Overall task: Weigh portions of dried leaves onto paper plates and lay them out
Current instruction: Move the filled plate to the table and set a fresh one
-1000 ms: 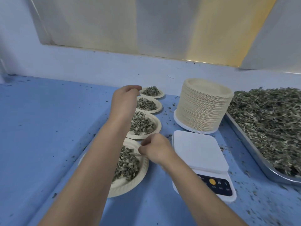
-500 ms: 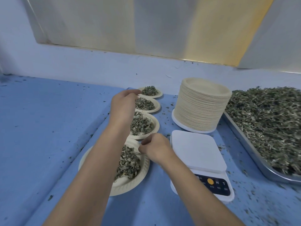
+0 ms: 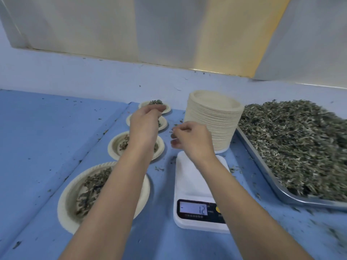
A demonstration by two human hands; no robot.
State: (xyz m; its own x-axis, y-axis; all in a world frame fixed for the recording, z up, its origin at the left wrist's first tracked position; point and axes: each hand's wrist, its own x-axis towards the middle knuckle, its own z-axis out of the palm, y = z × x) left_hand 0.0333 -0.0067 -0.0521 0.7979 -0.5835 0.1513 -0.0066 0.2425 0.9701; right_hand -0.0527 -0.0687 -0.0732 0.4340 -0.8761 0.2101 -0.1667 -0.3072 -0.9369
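Four plates (image 3: 68, 199) of leaves (image 3: 92, 184) line the worktop toward its back edge, left of the bare scale (image 3: 193, 177), portions kept separate; left hand (image 3: 144, 124) curls over the far ones, right hand (image 3: 191, 141) beside the stack (image 3: 216, 119); whether either pinches anything, I cannot tell.

right hand (image 3: 189, 139) blurred — may hold nothing; tray (image 3: 262, 169) cut off right.

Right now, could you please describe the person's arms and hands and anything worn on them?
The left forearm and right forearm are bare to the frame's edge, no sleeves showing. The left hand and right hand wear no gloves, watch or rings.
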